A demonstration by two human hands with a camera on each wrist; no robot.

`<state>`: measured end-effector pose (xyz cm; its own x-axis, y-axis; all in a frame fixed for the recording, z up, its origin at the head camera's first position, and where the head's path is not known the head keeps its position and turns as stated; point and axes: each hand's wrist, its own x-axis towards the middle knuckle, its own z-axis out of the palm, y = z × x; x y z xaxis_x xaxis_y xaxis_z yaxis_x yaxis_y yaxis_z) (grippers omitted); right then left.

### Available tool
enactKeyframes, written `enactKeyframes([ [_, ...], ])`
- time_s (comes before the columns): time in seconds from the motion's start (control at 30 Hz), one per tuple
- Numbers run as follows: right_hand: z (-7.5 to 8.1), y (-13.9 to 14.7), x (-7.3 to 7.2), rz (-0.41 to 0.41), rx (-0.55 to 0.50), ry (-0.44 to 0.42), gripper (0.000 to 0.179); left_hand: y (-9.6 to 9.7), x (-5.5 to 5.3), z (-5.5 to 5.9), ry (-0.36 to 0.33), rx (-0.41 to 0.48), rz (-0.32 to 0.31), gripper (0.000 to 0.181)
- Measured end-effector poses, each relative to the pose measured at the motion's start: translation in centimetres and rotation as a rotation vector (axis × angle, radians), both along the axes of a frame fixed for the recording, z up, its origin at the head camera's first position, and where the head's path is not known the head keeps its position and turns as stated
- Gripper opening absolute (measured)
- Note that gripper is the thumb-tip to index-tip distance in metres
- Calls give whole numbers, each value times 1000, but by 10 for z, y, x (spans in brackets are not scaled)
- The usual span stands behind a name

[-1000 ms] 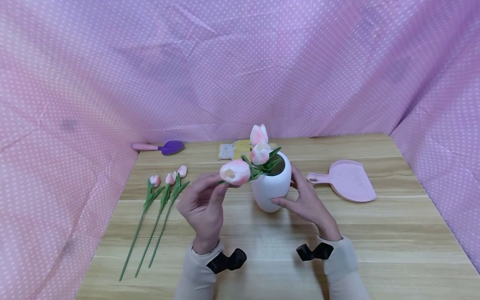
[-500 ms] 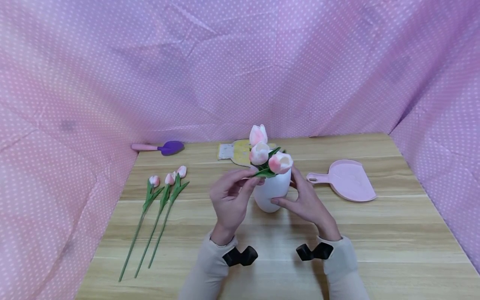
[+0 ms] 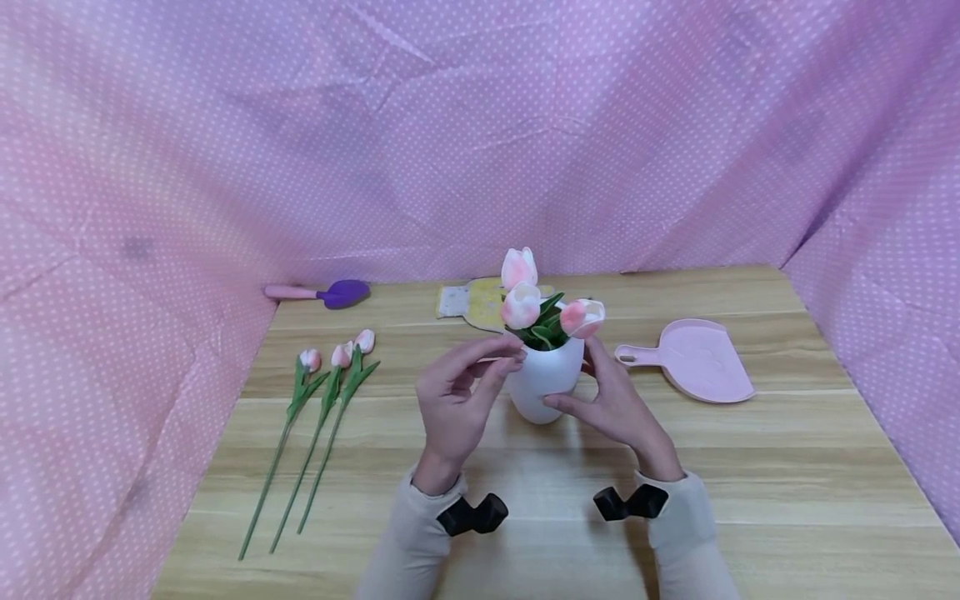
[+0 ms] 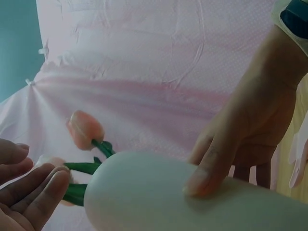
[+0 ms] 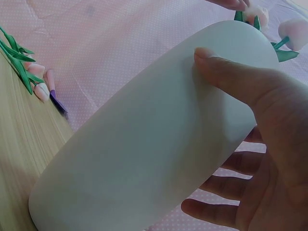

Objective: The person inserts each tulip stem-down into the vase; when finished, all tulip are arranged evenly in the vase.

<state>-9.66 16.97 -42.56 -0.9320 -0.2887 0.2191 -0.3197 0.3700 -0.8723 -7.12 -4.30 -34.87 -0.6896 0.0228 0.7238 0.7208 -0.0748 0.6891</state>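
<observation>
A white vase (image 3: pixel 542 387) stands on the table, holding several pink-and-white tulips. One tulip (image 3: pixel 583 317) leans over the right side of the rim; two others (image 3: pixel 522 305) rise at the left and back. My right hand (image 3: pixel 621 404) grips the vase from the right, thumb across its front and fingers behind, as the right wrist view shows. Beside the left of the rim is my left hand (image 3: pixel 459 396), thumb and fingers loosely bent with no stem between them. In the left wrist view its fingertips (image 4: pixel 58 175) are right at the green leaves (image 4: pixel 77 192).
Three more tulips (image 3: pixel 326 408) lie on the table (image 3: pixel 540 533) at the left. Behind them is a purple trowel (image 3: pixel 345 293) with a pink handle. A yellow-and-grey flat piece (image 3: pixel 480 302) lies behind the vase, and a pink dustpan (image 3: pixel 705 362) at the right.
My left hand carried a tulip rightward to the vase and let it go; its bloom now leans at the right rim. The right hand has kept its grip on the vase.
</observation>
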Motion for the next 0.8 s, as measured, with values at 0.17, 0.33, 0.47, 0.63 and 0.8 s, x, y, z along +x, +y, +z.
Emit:
enactKeyframes([
  [0.17, 1, 0, 0, 1, 3, -16, 94, -16, 0, -3, -14, 55, 18, 17],
  [0.33, 3, 0, 2, -4, 4, -31, 95, -37, -3, -8, -36, 130, 55, 19],
  [0.47, 3, 0, 2, -5, -1, -32, 94, -57, -7, -12, -59, 169, 109, 15],
  [0.63, 3, 0, 3, -7, -5, -37, 92, -81, -8, -20, -94, 193, 170, 17],
  [0.8, 3, 0, 3, -7, -9, -33, 93, -104, -8, -31, -142, 228, 207, 15],
])
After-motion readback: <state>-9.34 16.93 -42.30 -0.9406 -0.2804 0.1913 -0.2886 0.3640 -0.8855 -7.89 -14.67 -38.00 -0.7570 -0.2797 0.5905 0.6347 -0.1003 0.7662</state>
